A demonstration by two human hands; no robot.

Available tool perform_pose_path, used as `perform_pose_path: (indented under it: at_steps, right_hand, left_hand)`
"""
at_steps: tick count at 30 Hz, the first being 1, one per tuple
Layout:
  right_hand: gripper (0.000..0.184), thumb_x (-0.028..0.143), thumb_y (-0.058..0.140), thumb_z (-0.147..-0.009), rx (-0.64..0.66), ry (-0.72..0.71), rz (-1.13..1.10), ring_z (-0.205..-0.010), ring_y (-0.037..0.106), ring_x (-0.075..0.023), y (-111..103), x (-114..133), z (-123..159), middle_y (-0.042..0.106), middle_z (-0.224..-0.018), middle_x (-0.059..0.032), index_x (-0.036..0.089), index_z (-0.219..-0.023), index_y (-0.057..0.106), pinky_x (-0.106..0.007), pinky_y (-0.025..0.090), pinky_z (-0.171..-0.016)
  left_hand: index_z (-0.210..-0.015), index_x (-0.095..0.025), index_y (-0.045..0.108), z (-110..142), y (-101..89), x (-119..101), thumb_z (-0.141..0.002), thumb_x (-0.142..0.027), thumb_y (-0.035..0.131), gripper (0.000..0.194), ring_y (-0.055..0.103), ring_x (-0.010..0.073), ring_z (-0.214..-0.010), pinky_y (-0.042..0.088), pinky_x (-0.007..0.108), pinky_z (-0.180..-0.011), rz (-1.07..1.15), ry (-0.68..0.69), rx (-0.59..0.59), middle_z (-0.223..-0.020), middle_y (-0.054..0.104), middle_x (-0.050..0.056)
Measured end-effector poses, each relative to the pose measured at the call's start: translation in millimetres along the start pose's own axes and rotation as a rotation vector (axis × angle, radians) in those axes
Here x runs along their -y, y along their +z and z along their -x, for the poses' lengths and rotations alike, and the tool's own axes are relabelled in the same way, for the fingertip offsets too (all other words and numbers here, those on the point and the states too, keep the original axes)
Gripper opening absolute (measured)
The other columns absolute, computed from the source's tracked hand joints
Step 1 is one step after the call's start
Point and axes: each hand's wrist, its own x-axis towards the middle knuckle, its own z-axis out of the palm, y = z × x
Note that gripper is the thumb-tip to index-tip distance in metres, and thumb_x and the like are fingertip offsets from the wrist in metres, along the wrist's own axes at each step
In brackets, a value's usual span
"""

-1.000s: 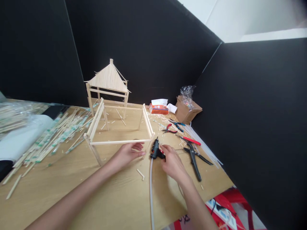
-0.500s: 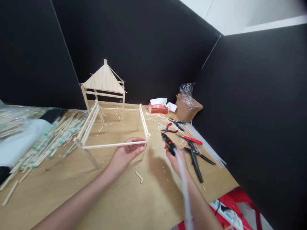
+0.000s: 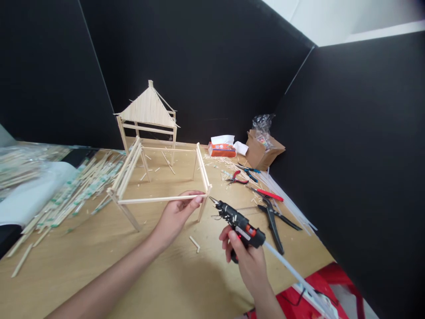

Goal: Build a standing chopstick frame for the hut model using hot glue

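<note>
The left hand (image 3: 175, 217) is pinching a thin wooden rail (image 3: 162, 199) between thumb and fingertips, close to the rail's far end. That rail is forming the near side of an open frame of wooden sticks (image 3: 131, 177), a squared, boxy structure standing on slender legs just beyond the hand, its bundled side rails showing pale, fine-grained wood. The right hand (image 3: 247, 259) is wrapping around the grip of a black hot glue gun (image 3: 237, 223), a forefinger curling at the front, and its narrow metal nozzle is pointing toward the frame's corner, just beside the left fingertips. A smooth, translucent glue stick (image 3: 288, 268) is running out behind the gun. Beyond both hands, a finished stick hut (image 3: 148, 108) with a steep ridged roof is standing on the pale wood-grain tabletop (image 3: 99, 279). Loose wooden sticks (image 3: 79, 190) are lying in a heap left of the left hand, while red-handled pliers (image 3: 236, 178) and black-handled cutters (image 3: 272, 226) are resting beyond the right hand.
</note>
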Motion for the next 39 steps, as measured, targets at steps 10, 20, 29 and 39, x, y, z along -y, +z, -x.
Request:
perform_pose_path:
  at_steps: [10,20,29,39]
  right_hand:
    - [0.028,0.046,0.058,-0.087,-0.115,-0.111,0.212,-0.053,0.048,-0.0107,9.4,-14.6,7.6,0.054,-0.066,0.0011,0.019,-0.079,0.058,-0.021,0.041,-0.048]
    - [0.026,0.044,0.062,-0.085,-0.221,-0.204,0.335,-0.053,0.049,-0.0122,11.7,-24.7,10.5,0.055,-0.062,0.0024,0.019,-0.078,0.057,-0.023,0.04,-0.051]
    - [0.026,0.044,0.058,-0.086,-0.198,-0.295,0.474,-0.051,0.047,-0.0117,16.8,-4.1,7.8,0.053,-0.06,0.0021,0.019,-0.077,0.059,-0.022,0.039,-0.05]
    - [0.025,0.043,0.055,-0.086,-0.17,-0.352,0.499,-0.05,0.048,-0.0118,18.2,-6.5,5.8,0.052,-0.061,0.0024,0.021,-0.076,0.056,-0.022,0.037,-0.05]
  left_hand:
    - [-0.1,-0.018,0.069,0.3,-1.1,2.6,-0.082,-0.05,0.061,0.037,0.062,0.0226,-0.1,0.049,0.036,-0.093,0.016,-0.004,0.033,-0.108,0.068,0.006]
    - [-0.099,-0.018,0.07,1.6,0.1,-2.8,-0.084,-0.046,0.06,0.034,0.06,0.0206,-0.101,0.051,0.032,-0.089,0.04,-0.002,0.052,-0.113,0.066,0.006]
    - [-0.1,-0.018,0.069,2.6,-1.0,-4.0,-0.085,-0.047,0.059,0.034,0.061,0.0192,-0.099,0.051,0.031,-0.089,0.037,-0.006,0.075,-0.106,0.067,0.004]
    - [-0.099,-0.018,0.068,1.7,-1.6,-1.0,-0.085,-0.047,0.059,0.034,0.061,0.0204,-0.099,0.051,0.033,-0.089,0.039,0.002,0.079,-0.104,0.067,0.004]
